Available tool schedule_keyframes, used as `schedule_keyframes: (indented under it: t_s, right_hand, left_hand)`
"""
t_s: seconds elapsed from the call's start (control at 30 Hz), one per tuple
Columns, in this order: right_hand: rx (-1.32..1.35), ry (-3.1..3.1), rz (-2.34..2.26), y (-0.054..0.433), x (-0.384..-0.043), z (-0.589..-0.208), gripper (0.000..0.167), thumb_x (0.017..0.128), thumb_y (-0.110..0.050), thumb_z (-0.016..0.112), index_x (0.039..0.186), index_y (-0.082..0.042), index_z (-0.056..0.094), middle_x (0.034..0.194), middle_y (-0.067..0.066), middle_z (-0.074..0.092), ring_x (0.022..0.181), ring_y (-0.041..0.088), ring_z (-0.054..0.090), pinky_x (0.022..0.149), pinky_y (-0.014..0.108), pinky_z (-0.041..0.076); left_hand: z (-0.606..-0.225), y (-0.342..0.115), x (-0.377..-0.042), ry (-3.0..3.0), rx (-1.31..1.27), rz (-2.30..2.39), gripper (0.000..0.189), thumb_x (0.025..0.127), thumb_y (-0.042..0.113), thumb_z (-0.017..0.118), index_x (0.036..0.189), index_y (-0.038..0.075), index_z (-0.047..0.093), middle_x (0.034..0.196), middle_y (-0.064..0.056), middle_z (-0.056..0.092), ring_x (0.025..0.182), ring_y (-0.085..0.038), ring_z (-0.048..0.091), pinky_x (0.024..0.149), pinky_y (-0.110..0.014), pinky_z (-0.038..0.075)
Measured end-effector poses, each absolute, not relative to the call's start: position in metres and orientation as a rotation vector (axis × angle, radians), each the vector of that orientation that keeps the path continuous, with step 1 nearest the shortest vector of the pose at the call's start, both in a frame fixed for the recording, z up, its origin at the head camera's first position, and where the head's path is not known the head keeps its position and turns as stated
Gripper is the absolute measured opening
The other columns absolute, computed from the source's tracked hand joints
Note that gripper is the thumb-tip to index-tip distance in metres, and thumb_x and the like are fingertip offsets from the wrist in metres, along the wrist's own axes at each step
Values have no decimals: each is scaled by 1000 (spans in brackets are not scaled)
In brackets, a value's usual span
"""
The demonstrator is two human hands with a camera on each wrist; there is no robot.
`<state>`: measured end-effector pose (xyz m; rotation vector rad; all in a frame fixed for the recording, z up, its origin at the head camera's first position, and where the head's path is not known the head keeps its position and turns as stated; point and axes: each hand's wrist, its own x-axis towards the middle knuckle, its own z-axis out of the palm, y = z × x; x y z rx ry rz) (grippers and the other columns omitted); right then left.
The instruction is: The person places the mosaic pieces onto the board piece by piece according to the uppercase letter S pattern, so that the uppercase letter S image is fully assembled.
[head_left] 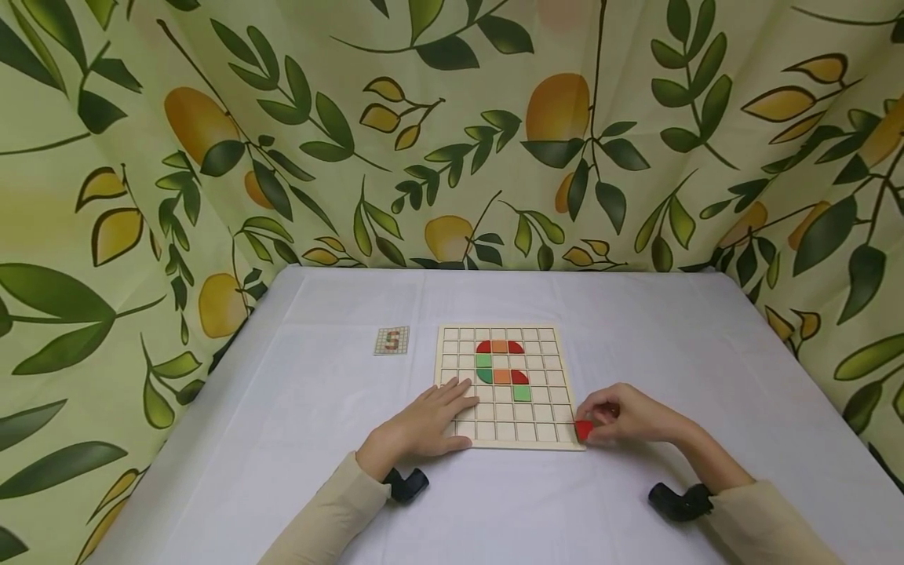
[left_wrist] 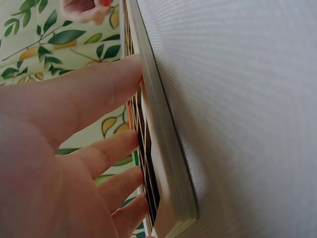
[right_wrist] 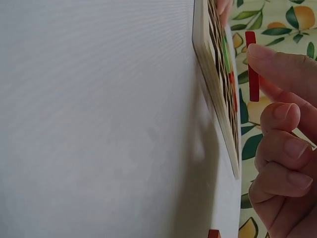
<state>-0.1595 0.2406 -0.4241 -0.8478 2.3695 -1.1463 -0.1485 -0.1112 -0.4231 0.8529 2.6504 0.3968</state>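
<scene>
A wooden grid board lies on the table. Set in its cells are red rounded tiles, orange square tiles, light green square tiles and a dark green rounded tile, forming a curved figure. My left hand rests on the board's lower left part, fingers spread and fairly straight; its thumb lies by the near edge. At the board's near right corner, my right hand pinches a thin red tile between thumb and forefinger, held above the table with its other fingers curled.
Left of the board's far end lies a small pattern card with a similar coloured figure on a grid. A small red-orange piece shows at the bottom of the right wrist view. Leaf-and-fruit patterned cloth encloses the white table.
</scene>
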Motion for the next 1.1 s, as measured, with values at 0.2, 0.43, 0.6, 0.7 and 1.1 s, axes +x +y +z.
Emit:
schedule_keyframes:
  t_s: [0.2, 0.43, 0.6, 0.7, 1.1]
  right_hand:
    - [-843, 2377, -1145, 234, -162, -423, 24, 76, -11, 78, 96, 0, 70, 63, -3, 44, 61, -5, 38, 50, 18, 32]
    - [-831, 2392, -1136, 228, -164, -422, 22, 76, -9, 77, 95, 0, 71, 66, -8, 44, 62, -5, 39, 50, 17, 32]
    - [-820, 2381, -1135, 225, -167, -422, 22, 77, -9, 77, 95, -1, 70, 66, -8, 45, 62, -4, 39, 50, 17, 32]
    - [-823, 2381, -1128, 223, -169, -422, 22, 77, -10, 77, 95, -1, 71, 67, -9, 45, 62, -4, 39, 51, 17, 32]
    - [-852, 2324, -1194, 211, -172, -425, 23, 77, -11, 78, 95, 0, 70, 66, -5, 44, 61, -4, 39, 51, 16, 32]
  left_hand:
    - [-423, -111, -148, 2647, 847, 394, 64, 92, 40, 60, 148, 19, 38, 163, -5, 24, 153, -26, 18, 125, -47, 20]
    - [-424, -110, -148, 2657, 855, 383, 64, 92, 40, 61, 148, 19, 39, 162, -5, 25, 153, -26, 19, 125, -47, 21]
    - [-423, -110, -148, 2652, 849, 382, 63, 92, 40, 61, 148, 19, 39, 163, -5, 24, 153, -26, 18, 125, -47, 21]
    - [-423, -111, -147, 2646, 845, 383, 63, 92, 40, 60, 148, 19, 38, 163, -5, 23, 153, -25, 17, 125, -48, 20]
    - [-424, -112, -149, 2651, 857, 394, 64, 92, 40, 60, 148, 19, 38, 163, -5, 23, 153, -25, 17, 125, -47, 20]
